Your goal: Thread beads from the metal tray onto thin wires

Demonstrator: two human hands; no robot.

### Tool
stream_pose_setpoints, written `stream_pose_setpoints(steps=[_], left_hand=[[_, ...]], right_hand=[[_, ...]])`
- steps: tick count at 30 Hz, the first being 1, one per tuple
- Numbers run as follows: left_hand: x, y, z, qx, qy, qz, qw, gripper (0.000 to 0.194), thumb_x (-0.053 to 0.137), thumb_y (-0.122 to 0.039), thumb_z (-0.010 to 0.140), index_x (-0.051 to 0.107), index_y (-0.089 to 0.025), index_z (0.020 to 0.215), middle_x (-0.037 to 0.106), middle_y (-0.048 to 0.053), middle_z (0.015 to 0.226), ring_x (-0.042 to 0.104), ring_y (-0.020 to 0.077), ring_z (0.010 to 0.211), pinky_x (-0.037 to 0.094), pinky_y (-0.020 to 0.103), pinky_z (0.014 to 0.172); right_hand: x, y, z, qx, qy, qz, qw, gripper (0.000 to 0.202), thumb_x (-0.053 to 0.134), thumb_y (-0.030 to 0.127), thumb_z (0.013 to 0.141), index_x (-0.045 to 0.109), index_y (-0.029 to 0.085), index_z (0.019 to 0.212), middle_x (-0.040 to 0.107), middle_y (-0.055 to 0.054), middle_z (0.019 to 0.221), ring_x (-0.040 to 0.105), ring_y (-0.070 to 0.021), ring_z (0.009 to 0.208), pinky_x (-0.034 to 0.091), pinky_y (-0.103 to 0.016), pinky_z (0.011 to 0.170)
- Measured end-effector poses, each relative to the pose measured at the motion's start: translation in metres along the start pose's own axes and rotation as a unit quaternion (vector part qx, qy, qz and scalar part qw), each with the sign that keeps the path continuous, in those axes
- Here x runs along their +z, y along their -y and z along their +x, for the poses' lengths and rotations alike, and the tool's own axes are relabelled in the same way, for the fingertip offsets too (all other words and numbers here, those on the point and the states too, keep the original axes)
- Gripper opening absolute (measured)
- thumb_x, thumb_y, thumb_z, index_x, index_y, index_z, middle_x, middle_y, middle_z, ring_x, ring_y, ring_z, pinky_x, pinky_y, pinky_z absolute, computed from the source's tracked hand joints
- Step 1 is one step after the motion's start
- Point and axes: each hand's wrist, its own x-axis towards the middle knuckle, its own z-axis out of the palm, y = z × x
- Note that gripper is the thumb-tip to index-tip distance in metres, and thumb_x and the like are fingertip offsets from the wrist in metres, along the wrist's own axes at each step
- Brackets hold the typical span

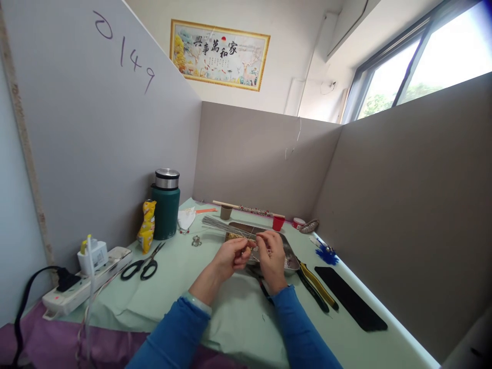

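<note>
My left hand (232, 254) and my right hand (272, 258) come close together over a metal tray (293, 264), both closed with fingertips pinched. What they pinch is too small to make out. Small beads lie in the tray, partly hidden by my hands. A bundle of thin wires (221, 224) lies across the tray's far left side, its near ends behind my fingers. Under my right wrist, a pair of pliers (264, 290) is partly covered. Pliers with yellow and green handles (321, 291) lie right of the tray.
Black scissors (145, 265), a yellow packet (146, 228), a green flask (166, 210) and a power strip (73, 292) stand left. Behind the tray are a brown cup (226, 212), a red cup (278, 222) and a beaded stick (255, 210). A black flat piece (349, 298) lies right. Partitions enclose the table.
</note>
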Motion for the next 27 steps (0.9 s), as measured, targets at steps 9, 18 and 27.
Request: stream_pose_setpoints(steps=[9, 18, 27], left_hand=[[0.0002, 0.0012, 0.0031, -0.078, -0.014, 0.063, 0.995, 0.050, 0.040, -0.063, 0.077, 0.053, -0.015, 0.078, 0.040, -0.005, 0.047, 0.013, 0.0028, 0.034, 0.003, 0.020, 0.037], [0.0045, 0.0098, 0.0086, -0.037, -0.122, 0.210, 0.969, 0.044, 0.035, -0.057, 0.082, 0.049, -0.015, 0.077, 0.044, -0.004, 0.037, 0.021, 0.0049, 0.027, 0.009, 0.019, 0.034], [-0.0030, 0.0003, 0.0060, -0.107, -0.021, 0.065, 0.992, 0.057, 0.028, -0.060, 0.084, 0.054, -0.010, 0.094, 0.066, 0.012, 0.074, 0.060, 0.0157, 0.050, 0.044, 0.025, 0.045]], right_hand=[[-0.0045, -0.0049, 0.0025, 0.111, 0.148, 0.100, 0.978, 0.026, 0.049, 0.033, 0.084, 0.059, 0.017, 0.066, 0.058, -0.001, 0.066, 0.053, -0.0155, 0.067, 0.041, -0.026, 0.068], [-0.0004, -0.0070, 0.0006, 0.172, 0.188, 0.134, 0.958, 0.025, 0.058, 0.039, 0.076, 0.064, 0.016, 0.067, 0.058, -0.001, 0.065, 0.050, -0.0142, 0.064, 0.038, -0.024, 0.059], [-0.0057, -0.0085, 0.0037, 0.304, 0.133, 0.239, 0.913, 0.027, 0.063, 0.043, 0.070, 0.061, 0.016, 0.073, 0.048, 0.004, 0.052, 0.034, -0.0080, 0.045, 0.025, -0.022, 0.044]])
